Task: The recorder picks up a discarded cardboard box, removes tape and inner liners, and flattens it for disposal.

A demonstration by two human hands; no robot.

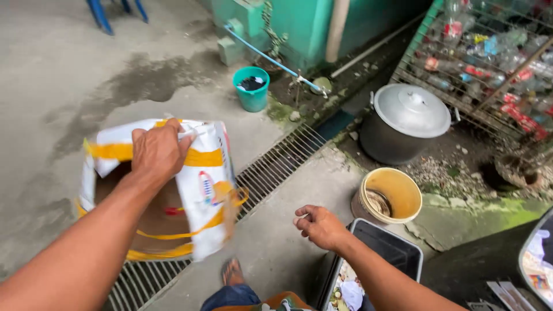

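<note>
outdoors, wet concrete yard [69,69], drain grate [276,164], teal wall [305,23]

Open concrete is being left wide open to the left of the box [173,190], so nothing is being blocked on that side. Between the box and the right hand [319,226] a clear strip is being kept over the grate [276,164]. Further right, the way is being crowded by the yellow bucket [397,193], the grey bin [397,250] and the big pot [403,124].

Left hand [156,151] gripping cardboard box [201,190]
</note>
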